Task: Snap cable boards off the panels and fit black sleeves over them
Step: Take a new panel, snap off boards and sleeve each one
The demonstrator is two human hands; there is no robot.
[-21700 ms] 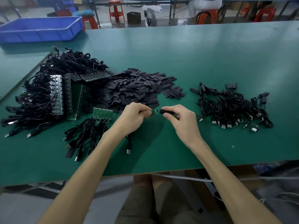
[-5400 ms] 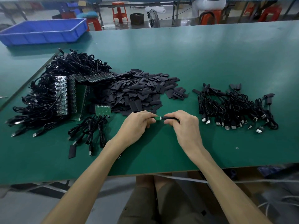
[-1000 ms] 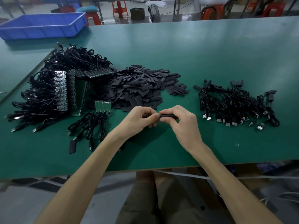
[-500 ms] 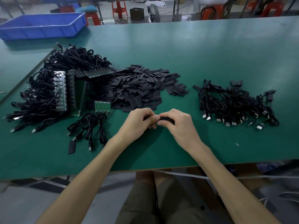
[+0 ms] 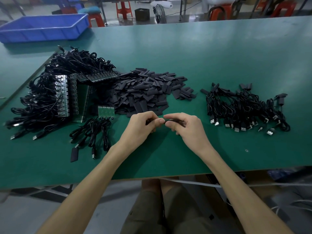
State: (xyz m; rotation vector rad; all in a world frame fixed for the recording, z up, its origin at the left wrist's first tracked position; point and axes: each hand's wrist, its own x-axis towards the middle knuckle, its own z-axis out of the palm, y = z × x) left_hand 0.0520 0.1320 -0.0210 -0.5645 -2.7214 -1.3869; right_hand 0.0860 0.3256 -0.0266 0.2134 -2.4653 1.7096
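Both hands meet just above the bench (image 5: 202, 56), a little in from the middle of its near edge. The left hand (image 5: 141, 127) has its grip closed tight, the thumb and curled fingers pinching something dark that they mostly hide; I cannot tell whether it is cable or board. The right hand (image 5: 187, 129) has its grip closed as well, thumb and forefinger pinching a black sleeve (image 5: 174, 122) that lies level between the two hands. The board itself is hidden.

Behind the hands, toward the middle of the bench, lies a heap of loose sleeves (image 5: 145, 92). Toward the left edge the panels (image 5: 67, 97) sit in a mound of black cables (image 5: 50, 85). A small green panel strip (image 5: 106, 111) lies just beside the heap, its own cables (image 5: 94, 132) trailing toward the near edge. One flat sleeve (image 5: 74, 154) lies alone near their ends. Toward the right edge is a pile of separate cables (image 5: 243, 108), plugs pointing at the near edge. A blue tray (image 5: 43, 27) sits by the far-left corner.
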